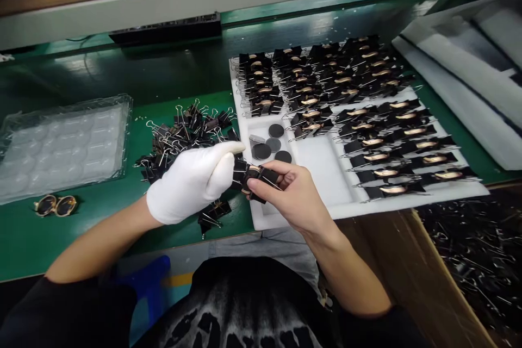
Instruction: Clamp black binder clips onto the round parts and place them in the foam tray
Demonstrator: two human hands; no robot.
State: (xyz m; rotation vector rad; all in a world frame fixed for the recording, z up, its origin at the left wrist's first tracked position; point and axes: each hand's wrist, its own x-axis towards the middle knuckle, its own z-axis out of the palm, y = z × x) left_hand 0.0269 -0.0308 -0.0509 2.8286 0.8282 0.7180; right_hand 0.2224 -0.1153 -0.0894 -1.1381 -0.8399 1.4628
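I see the right hand (299, 196), bare, with its grip clamped on the piece (255, 169), thumb on the near side. The piece shows a pale strip between black clips, and it sits between both hands, over the near left corner of the white tray (271, 221). The left hand (196, 182), in a white glove, is curled at the clip (240, 174) on the left end; its fingertips are hidden from me, so I cannot tell whether that grip is clamped.

In the tray I have dark discs (276, 130) lying just beyond the right hand, and rows of similar pieces (375, 157) along the far and right sides, each pale strip between black clips. On the green bench (24, 244), a heap of clips (187, 133) lies beyond the glove. Further left I make out a clear tray (65, 144), with sunglasses (55, 205) near its front edge.
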